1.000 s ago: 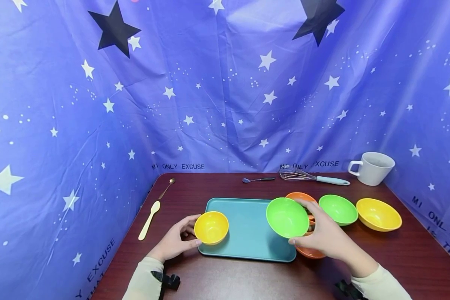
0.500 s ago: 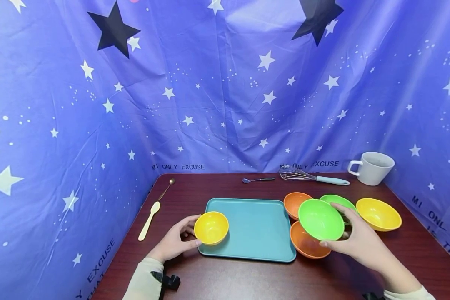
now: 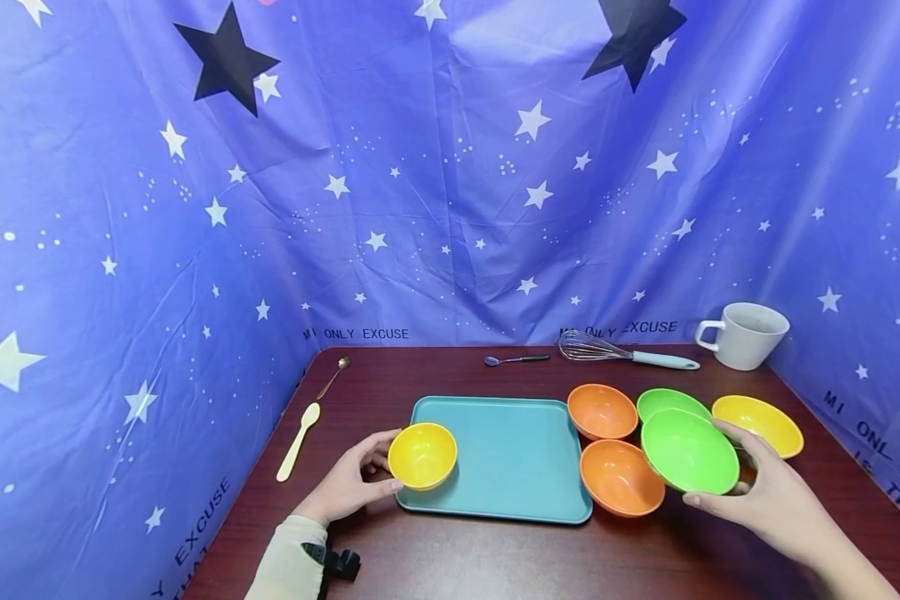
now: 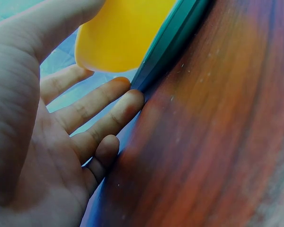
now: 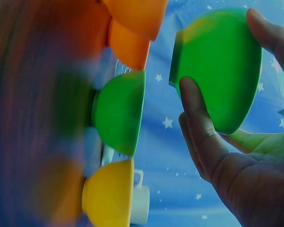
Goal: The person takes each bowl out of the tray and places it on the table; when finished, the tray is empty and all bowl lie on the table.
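Note:
My left hand (image 3: 348, 483) holds a small yellow bowl (image 3: 423, 456) by its side, thumb at the near edge. That bowl stands over the left end of the teal tray (image 3: 510, 458); the left wrist view shows its wall (image 4: 123, 38) by the tray's edge. Between thumb and fingers my right hand (image 3: 776, 500) grips a green bowl (image 3: 690, 452), raised off the table in the right wrist view. It partly covers a second green bowl (image 3: 667, 402) standing behind it. Two orange bowls (image 3: 602, 412) sit between the tray and the green ones.
A larger yellow bowl (image 3: 765, 423) stands at the right, partly behind my right hand. Along the back lie a small dark-handled spoon (image 3: 517, 360) and a whisk (image 3: 630, 354), beside a white mug (image 3: 746, 337). A cream spoon (image 3: 298, 442) and a gold spoon (image 3: 333, 377) lie left.
My right hand has carried the green bowl rightward from above the tray, past the orange bowls, to in front of the other green bowl. The left hand and small yellow bowl have stayed put.

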`<action>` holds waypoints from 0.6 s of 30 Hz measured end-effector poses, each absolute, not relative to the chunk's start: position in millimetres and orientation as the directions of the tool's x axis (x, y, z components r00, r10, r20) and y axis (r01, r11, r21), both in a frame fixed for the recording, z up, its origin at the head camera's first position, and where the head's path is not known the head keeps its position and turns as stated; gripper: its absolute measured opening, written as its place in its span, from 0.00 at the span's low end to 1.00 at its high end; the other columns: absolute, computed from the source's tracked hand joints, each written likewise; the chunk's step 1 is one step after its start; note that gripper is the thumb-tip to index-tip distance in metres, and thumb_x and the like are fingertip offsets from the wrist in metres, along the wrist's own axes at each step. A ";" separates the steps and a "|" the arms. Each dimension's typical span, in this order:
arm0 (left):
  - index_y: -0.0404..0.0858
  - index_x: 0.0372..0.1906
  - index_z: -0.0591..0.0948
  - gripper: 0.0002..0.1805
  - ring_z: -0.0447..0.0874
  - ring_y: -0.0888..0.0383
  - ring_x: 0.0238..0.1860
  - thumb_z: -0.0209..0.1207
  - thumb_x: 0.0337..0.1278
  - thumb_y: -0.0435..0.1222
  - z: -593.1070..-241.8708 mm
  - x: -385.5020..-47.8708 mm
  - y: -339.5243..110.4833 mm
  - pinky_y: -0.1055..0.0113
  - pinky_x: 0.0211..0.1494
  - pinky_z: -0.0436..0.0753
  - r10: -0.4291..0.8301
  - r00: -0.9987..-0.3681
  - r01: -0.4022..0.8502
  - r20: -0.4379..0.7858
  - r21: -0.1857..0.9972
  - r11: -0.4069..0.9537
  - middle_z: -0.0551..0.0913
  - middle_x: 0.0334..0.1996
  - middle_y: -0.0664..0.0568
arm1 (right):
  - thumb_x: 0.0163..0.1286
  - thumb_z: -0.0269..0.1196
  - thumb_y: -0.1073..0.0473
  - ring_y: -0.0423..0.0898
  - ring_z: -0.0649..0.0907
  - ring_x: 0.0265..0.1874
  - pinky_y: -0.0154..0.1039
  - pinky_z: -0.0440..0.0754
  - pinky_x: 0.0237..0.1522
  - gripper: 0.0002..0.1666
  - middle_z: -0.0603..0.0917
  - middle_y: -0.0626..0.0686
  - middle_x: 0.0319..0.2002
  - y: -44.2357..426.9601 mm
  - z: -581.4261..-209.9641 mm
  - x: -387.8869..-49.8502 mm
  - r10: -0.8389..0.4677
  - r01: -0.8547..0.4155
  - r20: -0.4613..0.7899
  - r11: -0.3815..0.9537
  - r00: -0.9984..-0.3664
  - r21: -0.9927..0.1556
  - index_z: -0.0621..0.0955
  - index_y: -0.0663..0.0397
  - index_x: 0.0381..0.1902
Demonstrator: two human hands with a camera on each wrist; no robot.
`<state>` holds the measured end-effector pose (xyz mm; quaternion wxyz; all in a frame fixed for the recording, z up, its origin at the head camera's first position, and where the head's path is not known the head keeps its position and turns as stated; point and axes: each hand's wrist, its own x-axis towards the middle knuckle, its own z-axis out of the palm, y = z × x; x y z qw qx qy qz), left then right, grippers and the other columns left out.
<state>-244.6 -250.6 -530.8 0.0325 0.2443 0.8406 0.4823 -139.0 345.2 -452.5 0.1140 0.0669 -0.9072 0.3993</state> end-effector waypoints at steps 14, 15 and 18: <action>0.57 0.76 0.71 0.43 0.84 0.55 0.48 0.77 0.56 0.45 -531.0 -244.8 -250.5 0.60 0.51 0.79 0.441 -0.878 0.384 0.186 0.823 0.418 0.84 0.54 0.62 | 0.55 0.83 0.51 0.30 0.79 0.34 0.32 0.80 0.31 0.63 0.71 0.74 0.62 374.9 -466.5 -128.3 0.015 -0.117 0.194 0.752 -0.981 -0.649 0.59 0.68 0.77; 0.57 0.76 0.71 0.43 0.84 0.55 0.48 0.77 0.56 0.44 -530.9 -244.8 -250.5 0.60 0.51 0.79 0.442 -0.878 0.384 0.186 0.824 0.417 0.84 0.54 0.61 | 0.55 0.83 0.52 0.30 0.79 0.33 0.32 0.81 0.31 0.63 0.71 0.74 0.62 376.6 -468.1 -127.9 0.016 -0.115 0.192 0.751 -0.981 -0.650 0.59 0.68 0.77; 0.57 0.76 0.71 0.43 0.84 0.55 0.48 0.77 0.56 0.44 -530.9 -244.7 -250.5 0.60 0.51 0.79 0.443 -0.877 0.385 0.186 0.824 0.416 0.84 0.54 0.61 | 0.54 0.83 0.51 0.29 0.78 0.33 0.33 0.79 0.30 0.63 0.73 0.75 0.60 382.1 -472.6 -127.6 0.019 -0.112 0.196 0.765 -0.980 -0.635 0.60 0.69 0.76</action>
